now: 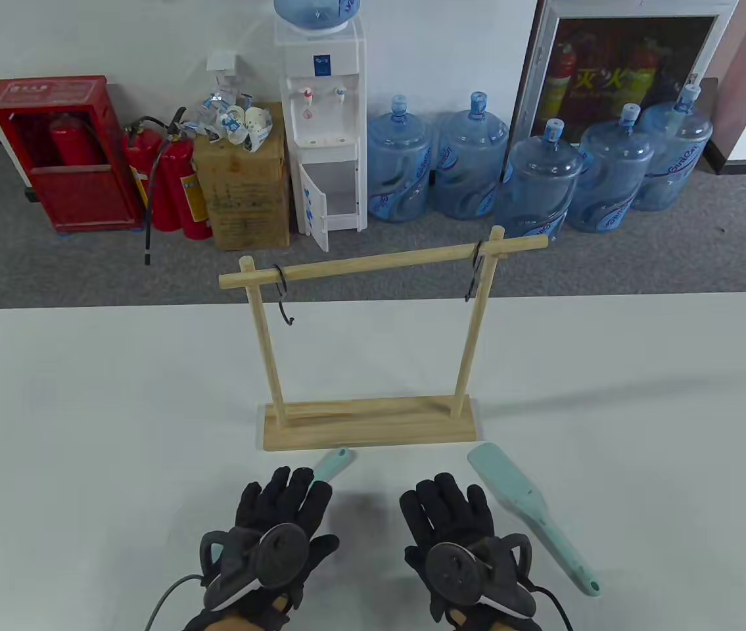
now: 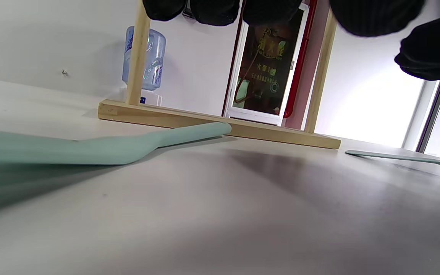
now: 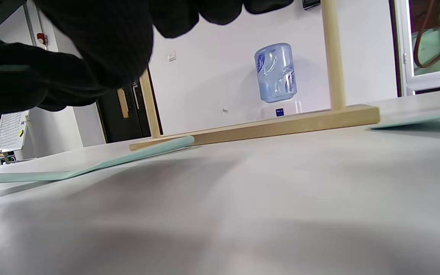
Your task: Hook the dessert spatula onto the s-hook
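Left hand (image 1: 280, 519) flat over spatula (image 1: 333, 464), grip spread; right hand (image 1: 455, 526) likewise spread on table (image 1: 83, 427); jug lettering unreadable.

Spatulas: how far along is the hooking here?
Nothing hung yet. Both S-hooks hang bare on the rack's bar. Both spatulas lie on the table. The left hand and right hand hold nothing. Grasping and hooking remain.

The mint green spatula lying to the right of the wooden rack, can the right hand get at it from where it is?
Probably yes. The mint green spatula lies flat on the white table just beside the right hand, with nothing between them.
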`<action>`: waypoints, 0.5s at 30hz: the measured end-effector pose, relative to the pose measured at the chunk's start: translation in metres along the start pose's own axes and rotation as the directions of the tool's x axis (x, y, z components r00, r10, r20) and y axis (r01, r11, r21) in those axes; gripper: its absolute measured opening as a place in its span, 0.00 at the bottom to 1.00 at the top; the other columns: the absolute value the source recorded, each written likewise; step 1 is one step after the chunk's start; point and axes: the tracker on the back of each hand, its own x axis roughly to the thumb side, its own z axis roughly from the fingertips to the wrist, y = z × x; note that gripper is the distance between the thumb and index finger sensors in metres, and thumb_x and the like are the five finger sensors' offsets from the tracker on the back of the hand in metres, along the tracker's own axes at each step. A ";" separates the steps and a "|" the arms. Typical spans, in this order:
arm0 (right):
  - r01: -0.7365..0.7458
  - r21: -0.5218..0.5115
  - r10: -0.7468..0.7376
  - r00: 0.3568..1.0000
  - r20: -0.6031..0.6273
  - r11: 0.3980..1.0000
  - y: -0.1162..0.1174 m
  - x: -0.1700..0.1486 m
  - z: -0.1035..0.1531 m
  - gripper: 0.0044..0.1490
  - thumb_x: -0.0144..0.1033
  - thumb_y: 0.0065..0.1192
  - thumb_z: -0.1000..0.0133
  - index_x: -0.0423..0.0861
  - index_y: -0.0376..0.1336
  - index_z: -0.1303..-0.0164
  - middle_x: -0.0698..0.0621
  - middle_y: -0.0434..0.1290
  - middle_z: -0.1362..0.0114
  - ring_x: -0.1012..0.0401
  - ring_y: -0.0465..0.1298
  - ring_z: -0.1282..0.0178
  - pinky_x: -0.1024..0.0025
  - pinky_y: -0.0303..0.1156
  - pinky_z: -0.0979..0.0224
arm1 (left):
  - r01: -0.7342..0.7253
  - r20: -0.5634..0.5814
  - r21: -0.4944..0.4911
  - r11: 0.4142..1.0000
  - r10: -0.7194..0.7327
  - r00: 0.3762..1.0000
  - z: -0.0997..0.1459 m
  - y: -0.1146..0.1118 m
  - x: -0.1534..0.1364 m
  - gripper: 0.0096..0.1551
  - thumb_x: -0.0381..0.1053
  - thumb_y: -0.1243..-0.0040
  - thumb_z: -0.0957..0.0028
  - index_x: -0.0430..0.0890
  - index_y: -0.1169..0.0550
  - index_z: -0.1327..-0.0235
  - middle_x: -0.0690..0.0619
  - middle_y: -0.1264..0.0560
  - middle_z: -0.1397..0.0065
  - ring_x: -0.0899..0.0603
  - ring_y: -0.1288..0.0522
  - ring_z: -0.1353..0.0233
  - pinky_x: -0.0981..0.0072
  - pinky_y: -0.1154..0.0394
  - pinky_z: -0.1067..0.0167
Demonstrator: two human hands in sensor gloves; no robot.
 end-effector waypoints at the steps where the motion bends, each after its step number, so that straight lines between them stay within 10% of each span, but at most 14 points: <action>1: -0.003 -0.004 0.003 1.000 -0.003 1.000 0.000 0.000 0.000 0.48 0.49 0.65 0.48 0.52 0.47 0.20 0.49 0.43 0.17 0.46 0.45 0.14 0.34 0.38 0.21 | 0.001 -0.002 -0.001 1.000 -0.001 1.000 0.000 0.000 0.000 0.43 0.71 0.49 0.51 0.61 0.41 0.21 0.53 0.45 0.12 0.35 0.47 0.13 0.29 0.54 0.22; 15: 0.063 -0.088 -0.070 0.995 -0.076 0.994 -0.015 -0.020 0.007 0.53 0.60 0.64 0.50 0.52 0.47 0.20 0.48 0.44 0.17 0.45 0.47 0.14 0.35 0.39 0.21 | 0.010 -0.012 0.014 1.000 -0.010 1.000 0.000 0.001 -0.003 0.43 0.71 0.49 0.51 0.60 0.41 0.21 0.52 0.45 0.12 0.35 0.46 0.13 0.29 0.54 0.22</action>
